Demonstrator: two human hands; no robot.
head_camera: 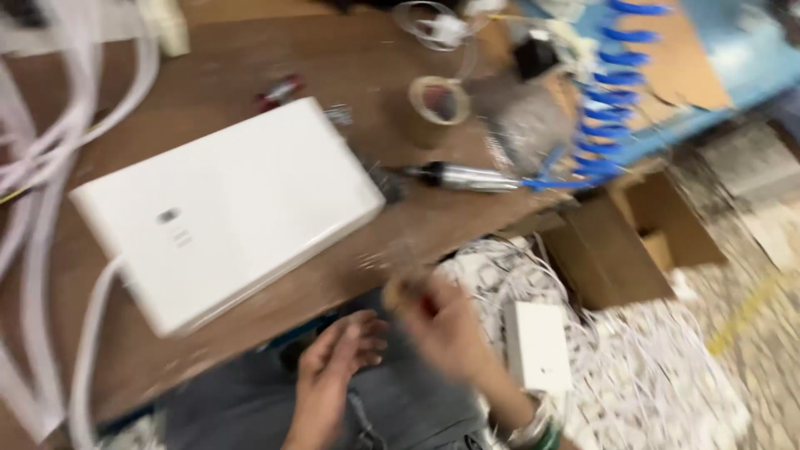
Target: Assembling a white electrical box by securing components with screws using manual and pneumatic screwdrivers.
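Observation:
My left hand [333, 367] hangs below the table's front edge over my lap, fingers loosely curled and apart, holding nothing that I can see. My right hand [442, 325] is blurred beside it, fingers pinched near a small pale object at the table edge; whether it grips that object is unclear. A large flat white box-shaped device [229, 208] lies on the brown wooden table [250, 58] just above both hands.
A roll of tan tape [437, 104], a metal pneumatic screwdriver [467, 177] with a blue coiled hose [612, 92], and white hoses [50, 142] lie on the table. An open cardboard box [642, 242] and a small white unit [537, 346] on tangled white cables sit at the right.

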